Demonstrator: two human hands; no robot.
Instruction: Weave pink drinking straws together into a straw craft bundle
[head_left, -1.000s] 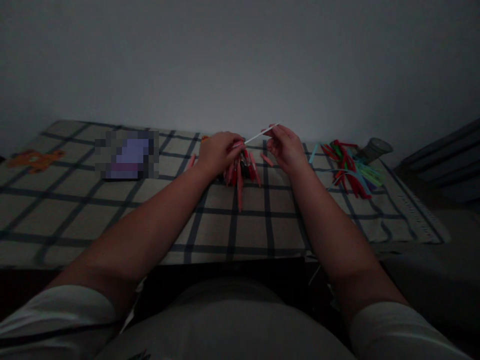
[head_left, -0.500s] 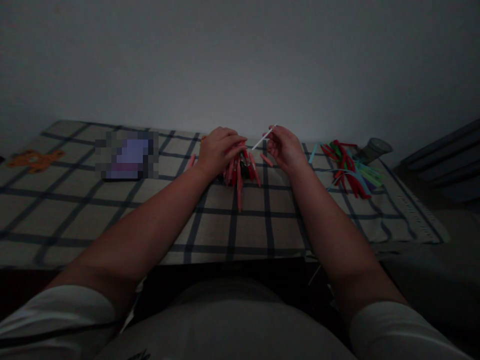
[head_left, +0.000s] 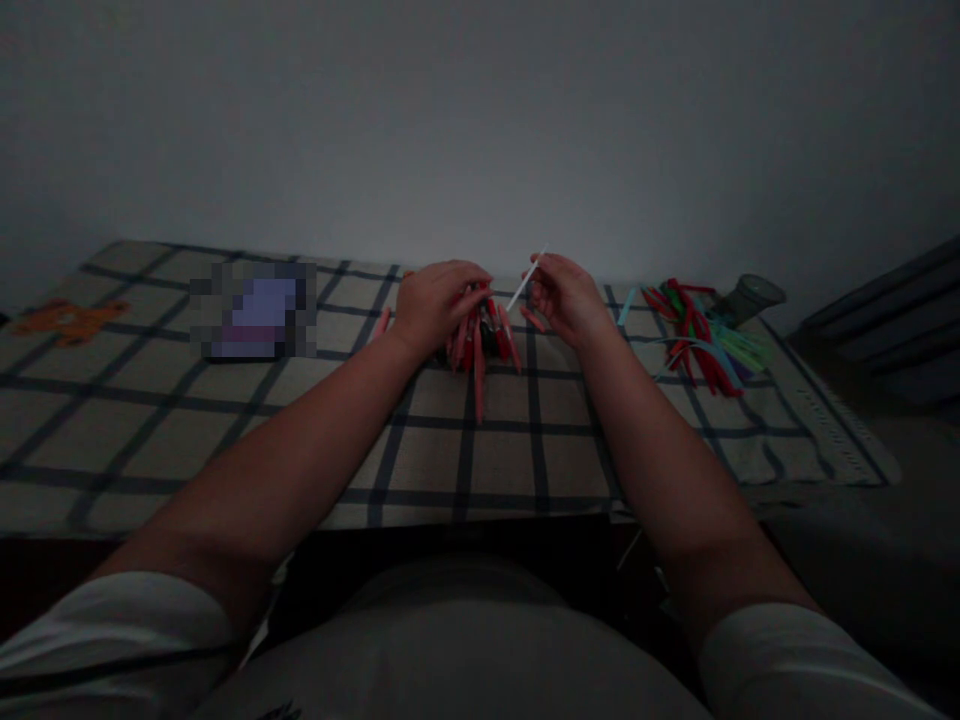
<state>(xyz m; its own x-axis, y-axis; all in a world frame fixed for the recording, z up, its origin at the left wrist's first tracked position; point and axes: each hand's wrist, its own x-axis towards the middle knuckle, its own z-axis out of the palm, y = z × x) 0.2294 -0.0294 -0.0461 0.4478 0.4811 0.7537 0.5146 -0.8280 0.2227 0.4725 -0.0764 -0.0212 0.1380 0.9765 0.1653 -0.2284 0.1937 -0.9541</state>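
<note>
My right hand [head_left: 566,297] pinches a thin white stick [head_left: 525,283] that slants down toward the middle. Its lower end points at a bunch of red and pink pieces [head_left: 478,345], some looking like pens or clips, with dark parts among them. Around the top of that bunch my left hand [head_left: 444,300] is closed, thumb and fingers together; what exactly lies between its fingertips is hidden. A short pink piece [head_left: 533,319] lies just below the right fingers. Another pink piece [head_left: 382,322] rests left of my left wrist.
A checked cloth [head_left: 330,430] covers the table, which meets the wall. To the right lie colourful strips [head_left: 705,350] beside a clear cup [head_left: 754,294] and a light-blue strip [head_left: 627,306]. At left are a blurred phone-like object [head_left: 259,315] and an orange bear-shaped piece [head_left: 69,322].
My right hand has shifted slightly left, and the white stick now stands a bit steeper. The left hand has barely moved on the bunch.
</note>
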